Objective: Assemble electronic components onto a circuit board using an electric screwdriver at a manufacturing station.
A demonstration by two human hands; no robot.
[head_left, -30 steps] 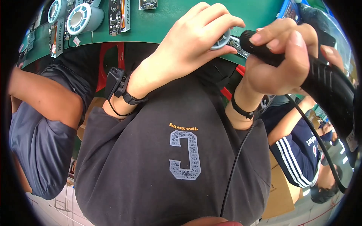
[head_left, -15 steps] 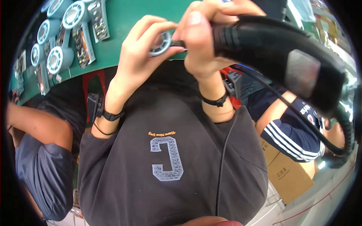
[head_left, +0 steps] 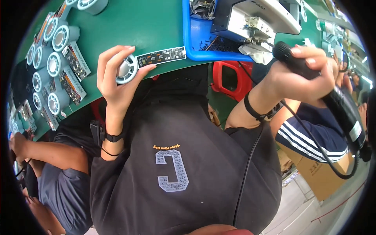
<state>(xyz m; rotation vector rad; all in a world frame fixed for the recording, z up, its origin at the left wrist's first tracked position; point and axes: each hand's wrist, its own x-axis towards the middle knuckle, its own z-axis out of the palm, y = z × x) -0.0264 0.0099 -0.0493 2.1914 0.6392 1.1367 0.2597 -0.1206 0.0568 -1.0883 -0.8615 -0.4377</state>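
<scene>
My left hand (head_left: 112, 84) grips a round light-blue fan head (head_left: 126, 70) by its rim, near the front edge of the green table. A long narrow circuit board (head_left: 162, 56) extends rightward from that fan, its component side showing. Off to the right, my right hand (head_left: 299, 78) is wrapped round a thick black electric screwdriver (head_left: 346, 113). Its front end is toward the blue tray (head_left: 221, 56), and a coiled black cable hangs from its rear. The screwdriver is well apart from the fan.
Several similar light-blue fans (head_left: 55, 64) with boards lie at the table's left. Inside the tray stand a white-and-black machine (head_left: 270, 17) and small dark screws (head_left: 225, 44). A red stool (head_left: 237, 80) is beneath. People sit close on both sides; a cardboard box (head_left: 309, 172) is at lower right.
My right hand has swung right with the screwdriver, away from the fan. My left hand has moved left and lower with the fan, and the circuit board now shows.
</scene>
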